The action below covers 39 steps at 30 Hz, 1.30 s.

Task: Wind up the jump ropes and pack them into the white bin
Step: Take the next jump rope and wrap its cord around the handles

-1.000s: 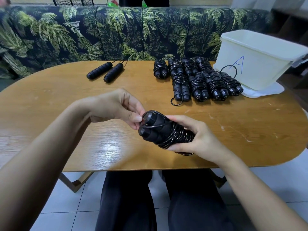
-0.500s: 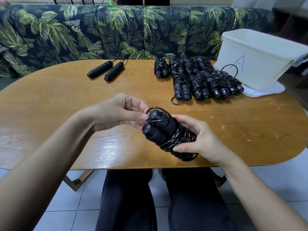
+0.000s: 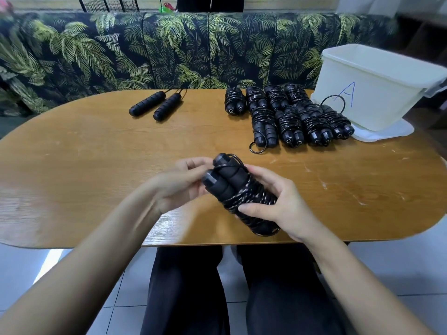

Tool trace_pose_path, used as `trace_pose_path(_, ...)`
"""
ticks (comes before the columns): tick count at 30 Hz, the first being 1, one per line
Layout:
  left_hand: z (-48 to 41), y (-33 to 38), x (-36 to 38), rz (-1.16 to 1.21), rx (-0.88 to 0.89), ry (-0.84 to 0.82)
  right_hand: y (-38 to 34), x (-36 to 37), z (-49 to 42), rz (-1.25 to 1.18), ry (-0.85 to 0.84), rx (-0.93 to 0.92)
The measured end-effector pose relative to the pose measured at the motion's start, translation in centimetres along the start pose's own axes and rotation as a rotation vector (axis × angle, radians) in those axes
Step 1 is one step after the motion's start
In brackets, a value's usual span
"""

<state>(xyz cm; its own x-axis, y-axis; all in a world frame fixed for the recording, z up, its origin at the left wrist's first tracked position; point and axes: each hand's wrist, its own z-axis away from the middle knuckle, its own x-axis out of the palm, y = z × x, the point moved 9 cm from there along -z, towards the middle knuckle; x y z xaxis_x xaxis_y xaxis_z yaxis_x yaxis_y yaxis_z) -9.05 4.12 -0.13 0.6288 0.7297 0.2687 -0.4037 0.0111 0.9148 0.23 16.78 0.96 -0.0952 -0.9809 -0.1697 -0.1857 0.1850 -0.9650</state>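
- White bin [image 3: 377,93]: stands at the far right of the table [image 3: 96,165] on a flat white lid [image 3: 391,132]. Its inside is hidden from here, and its right end is cut off by the picture's edge. A blue "A" is on its near wall.
- Loose pair of handles [image 3: 156,107]: lies at the far left of centre. The cord runs off towards the sofa [image 3: 169,49], and the rest of it is out of sight.
- Left hand [image 3: 179,184]: blurred. The fingers curl in against the top ends of the handles and grip there. The fingertips lie behind the handles, so whether they also pinch the cord cannot be told.
- Right hand [image 3: 283,206]: grips the lower half of the bundle, thumb across the near side and fingers wrapped over the coils.
- Held jump rope [image 3: 242,197]: held between both hands over the near edge of the table, well apart from the bin. It has two black foam handles side by side, tilted up to the left, with dark cord wound tightly round the lower part and one loose loop over the tops.
- Wound bundles [image 3: 290,117]: black, in two rows just beside the bin, with one cord loop sticking out at the front.
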Motion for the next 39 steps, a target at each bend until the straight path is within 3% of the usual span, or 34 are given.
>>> trace_pose_path(3, 0.7, 3.1, -1.3, -0.101, 0.142, 0.114, -1.3, -0.4, -0.5, 0.236, 0.053, -0.024)
trace_pose_path(7, 2.2, 5.8, -1.2, -0.487, 0.279, 0.230, -3.1, -0.4, -0.5, 0.814, 0.121, -0.172)
trace_pose_path(9, 3.2, 7.1, -0.7, -0.555, 0.394, 0.284, -3.4, -1.1, -0.4, 1.013, 0.220, -0.209)
trace_pose_path(13, 3.9, 7.4, 0.5, -0.594, 0.457, 0.292, -2.5, -3.4, 0.2, 1.004, 0.362, -0.144)
trace_pose_path(16, 2.6, 5.5, 2.1, -0.698, 0.346, 0.250, -2.9, -3.2, 0.5, 1.061, 0.379, -0.186)
trace_pose_path(19, 1.3, 4.1, 3.3, -0.522, 0.273, 0.215, -3.1, -2.7, 0.3, 1.110, 0.364, -0.183)
trace_pose_path(21, 0.9, 3.7, 3.1, -0.307, 0.235, 0.236, -3.1, -3.4, 0.3, 1.032, 0.411, -0.138)
trace_pose_path(25, 0.2, 2.3, 3.3, -0.180, 0.178, 0.177, -1.5, -4.6, 0.3, 0.496, 0.454, -0.003)
trace_pose_path(28, 0.5, 2.0, 4.5, -0.048, 0.161, 0.150, -0.5, -4.0, 0.2, 0.310, 0.443, 0.042)
trace_pose_path(36, 1.2, 2.6, 3.8, 0.052, 0.162, 0.146, -0.1, -1.3, -0.6, -0.464, 0.171, 0.195)
trace_pose_path(39, 1.1, 2.7, 3.0, 0.124, 0.144, 0.136, 0.3, 0.1, -0.5, -0.587, 0.085, 0.227)
